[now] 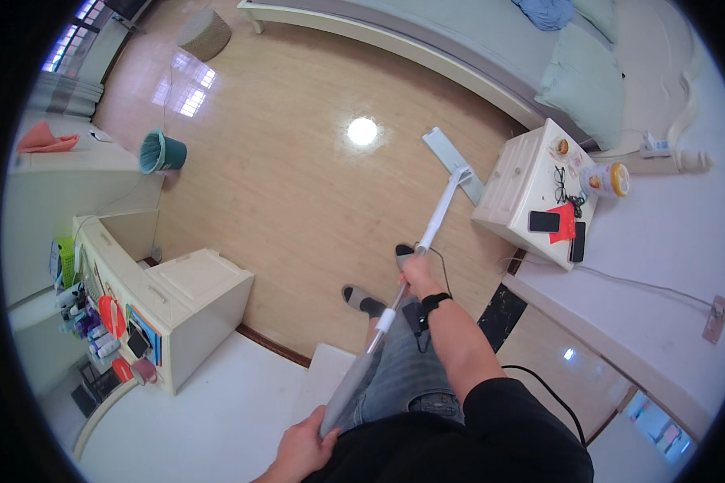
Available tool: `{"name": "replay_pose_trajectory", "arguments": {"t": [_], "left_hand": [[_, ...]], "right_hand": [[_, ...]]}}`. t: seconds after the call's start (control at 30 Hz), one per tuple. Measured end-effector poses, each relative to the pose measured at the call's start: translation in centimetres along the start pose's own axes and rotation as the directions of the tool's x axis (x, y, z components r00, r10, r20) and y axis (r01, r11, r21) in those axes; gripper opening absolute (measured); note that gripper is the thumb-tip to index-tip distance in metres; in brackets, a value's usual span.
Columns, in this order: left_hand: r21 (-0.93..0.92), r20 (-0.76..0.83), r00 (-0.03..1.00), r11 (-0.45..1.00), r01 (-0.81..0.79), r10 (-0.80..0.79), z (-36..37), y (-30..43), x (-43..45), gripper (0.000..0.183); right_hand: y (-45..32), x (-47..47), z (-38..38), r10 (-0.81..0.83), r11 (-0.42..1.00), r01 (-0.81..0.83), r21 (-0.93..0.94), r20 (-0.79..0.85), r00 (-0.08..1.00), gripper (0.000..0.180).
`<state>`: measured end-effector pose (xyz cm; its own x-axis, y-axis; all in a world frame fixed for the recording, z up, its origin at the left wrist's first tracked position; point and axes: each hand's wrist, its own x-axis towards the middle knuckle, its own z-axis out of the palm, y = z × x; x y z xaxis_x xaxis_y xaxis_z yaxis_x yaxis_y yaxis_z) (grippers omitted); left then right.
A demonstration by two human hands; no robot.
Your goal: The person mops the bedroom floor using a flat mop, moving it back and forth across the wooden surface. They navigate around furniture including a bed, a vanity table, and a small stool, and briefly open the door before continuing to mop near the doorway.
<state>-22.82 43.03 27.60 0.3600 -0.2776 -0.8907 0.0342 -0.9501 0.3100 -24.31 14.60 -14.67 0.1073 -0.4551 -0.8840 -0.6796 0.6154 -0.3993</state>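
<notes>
A flat mop with a white and metal pole (440, 212) runs slantwise from my body to the floor. My left hand (307, 445) grips the grey handle sleeve (347, 386) at its upper end. Farther down, my right hand (418, 276) is closed around the metal part of the pole; a black band circles that wrist. The long flat mop head (444, 154) lies on the wood-look floor (278, 181), its near end beside the base of the white nightstand (498, 181). My slippered feet stand just left of the pole.
The nightstand's top holds glasses (560, 184), phones (544, 221) and a yellow-lidded tub (605, 180). A bed (399, 36) runs along the far side. Leftward are a green bin (164, 152), a woven pouf (204, 35) and a cluttered white dressing table (205, 308). A cable (640, 284) crosses the right wall.
</notes>
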Motion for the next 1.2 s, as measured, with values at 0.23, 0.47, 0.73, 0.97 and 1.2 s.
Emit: {"name": "replay_pose_trajectory", "arguments": {"t": [0.23, 0.47, 0.73, 0.97, 1.2], "left_hand": [[-0.089, -0.048, 0.998, 0.995, 0.038, -0.043, -1.5, -0.8, -4.4, 0.048], [0.032, -0.162, 0.984, 0.996, 0.083, -0.077, -3.8, -1.4, -9.4, 0.050], [0.170, -0.168, 0.979, 0.982, -0.085, 0.113, -1.6, 1.4, -1.6, 0.039], [0.336, -0.041, 0.986, 0.931, -0.141, 0.164, -0.6, 1.4, 3.9, 0.050], [0.201, -0.030, 0.999, 0.979, -0.025, 0.032, -1.0, -3.7, -2.4, 0.042]], "right_hand": [[-0.2, -6.3, 3.1, 0.086, 0.994, -0.093, 0.060, 0.118, 0.989, 0.022], [0.8, -10.9, 9.4, 0.121, 0.969, -0.169, 0.180, 0.250, 0.961, 0.027], [-2.0, -2.8, 3.0, -0.035, 0.987, 0.026, 0.159, 0.056, 0.998, 0.024], [-3.0, 4.0, -2.7, 0.094, 0.963, -0.102, 0.249, 0.046, 0.995, 0.025], [2.7, -5.3, 3.3, 0.089, 0.971, -0.099, 0.216, 0.057, 0.994, 0.019]]}}
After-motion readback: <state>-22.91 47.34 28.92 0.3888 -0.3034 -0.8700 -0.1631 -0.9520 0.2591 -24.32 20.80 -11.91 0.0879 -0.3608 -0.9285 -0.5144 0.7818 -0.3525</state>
